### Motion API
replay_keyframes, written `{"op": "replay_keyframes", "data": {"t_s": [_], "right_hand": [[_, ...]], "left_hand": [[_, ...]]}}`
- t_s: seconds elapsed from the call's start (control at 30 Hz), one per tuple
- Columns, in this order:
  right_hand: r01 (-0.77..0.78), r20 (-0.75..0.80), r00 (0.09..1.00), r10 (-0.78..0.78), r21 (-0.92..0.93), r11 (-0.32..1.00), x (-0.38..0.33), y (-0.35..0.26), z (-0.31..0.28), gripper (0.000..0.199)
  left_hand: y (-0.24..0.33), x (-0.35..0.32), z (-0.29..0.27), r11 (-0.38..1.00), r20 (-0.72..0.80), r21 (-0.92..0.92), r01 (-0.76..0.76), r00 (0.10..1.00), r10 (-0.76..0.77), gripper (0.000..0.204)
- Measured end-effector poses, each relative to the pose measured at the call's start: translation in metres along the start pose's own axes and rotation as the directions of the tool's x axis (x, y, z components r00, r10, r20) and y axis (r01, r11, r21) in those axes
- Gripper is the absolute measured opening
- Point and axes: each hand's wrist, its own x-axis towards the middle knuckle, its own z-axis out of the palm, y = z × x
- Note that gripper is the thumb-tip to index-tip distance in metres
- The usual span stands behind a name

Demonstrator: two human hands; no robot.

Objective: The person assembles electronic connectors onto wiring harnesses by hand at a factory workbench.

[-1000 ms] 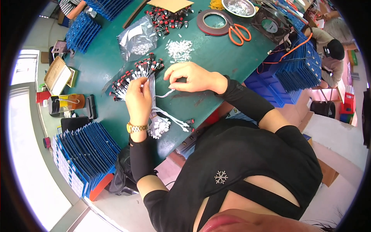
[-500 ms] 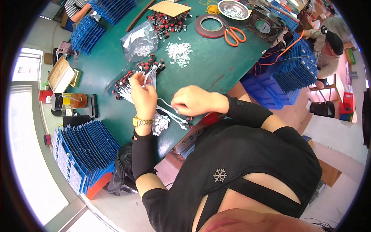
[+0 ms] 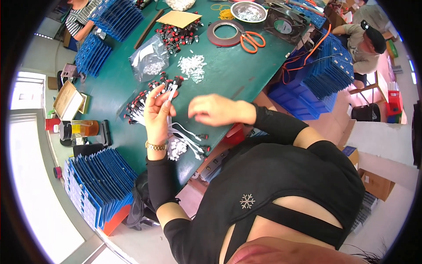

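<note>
Where the near side of the green table (image 3: 228, 72) was inspected, a cluster of white plugs (image 3: 177, 148) was found just below the left hand (image 3: 157, 113), beside several loose wires (image 3: 188, 143) whose dark ends were turned toward the table edge. A stack of blue racks (image 3: 99, 185) was noted to the left of the left forearm, and a gold-coloured watch (image 3: 156, 146) was worn on the left wrist. Some strands of the wire bundle (image 3: 139, 115) were gripped between the left thumb and fingers. The bundle was located on the table around the left hand, its black and red ends fanned out on the far side. The right hand (image 3: 215, 110) was held apart to the right, its fingers partly curled; as they were blurred, whether anything was gripped could not be told.

Beyond the hands, a heap of small white pieces (image 3: 192, 69) was observed, with a clear plastic bag (image 3: 151, 59) to its left. Farther out, a pile of black and red plugs (image 3: 178, 38) was partly covered by a cardboard sheet (image 3: 179, 19). To the right, orange-handled scissors (image 3: 247, 35) were placed beside a tape roll (image 3: 214, 37), with a metal bowl (image 3: 234, 15) set behind.
</note>
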Motion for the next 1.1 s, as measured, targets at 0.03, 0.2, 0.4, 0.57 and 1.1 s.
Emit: {"op": "replay_keyframes", "data": {"t_s": [0.03, 0.2, 0.4, 0.57, 1.1], "right_hand": [[-0.044, -0.092, 0.995, 0.034, -0.116, 0.992, 0.005, 0.012, -0.011, 0.018], [-0.225, -0.172, 0.972, 0.159, -0.5, 0.836, 0.012, 0.057, -0.045, 0.016], [-0.287, -0.163, 0.955, 0.246, -0.315, 0.905, 0.024, 0.069, -0.028, 0.009], [-0.249, -0.311, 0.942, 0.126, -0.395, 0.884, 0.004, 0.054, -0.035, 0.007], [0.028, -0.351, 0.935, -0.044, -0.05, 0.998, 0.013, 0.058, -0.036, 0.008]], "left_hand": [[-0.005, 0.003, -0.003, 0.997, 0.045, 0.009, -0.073, 0.996, 0.073, 0.04], [0.001, 0.008, 0.006, 0.94, 0.019, -0.33, 0.089, 0.996, -0.088, 0.052], [0.005, -0.004, -0.001, 0.956, -0.019, -0.289, 0.045, 0.998, -0.053, 0.009], [-0.006, -0.004, 0.022, 0.934, 0.156, -0.339, 0.117, 0.985, -0.067, 0.01], [-0.007, 0.031, 0.008, 0.965, 0.195, 0.258, -0.048, 0.981, -0.003, 0.009]]}}
